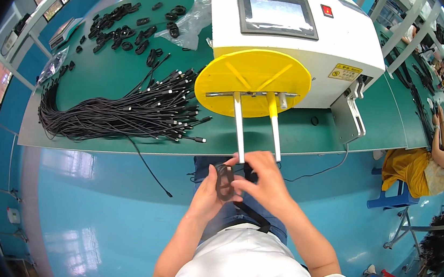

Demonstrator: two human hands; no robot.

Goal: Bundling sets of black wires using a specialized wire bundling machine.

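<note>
Between my two hands, just below the winding machine, is a coiled black cable (223, 184). My left hand (207, 192) is closed around its left side. With bent fingers my right hand (262, 181) touches the coil's right side; whether it grips the coil or a loose end is hard to make out. Above my hands, two prongs (239, 127) stick out of a yellow disc (228, 74) on the front of the white machine (296, 54). No cable shows on the prongs.
A thick bundle of black cables (110, 118) lies on the green table (132, 69), one end hanging over the front edge. Behind it are several coiled cables (117, 33) and a clear plastic bag (193, 24). At the right a person (425, 165) sits on a blue stool (394, 197).
</note>
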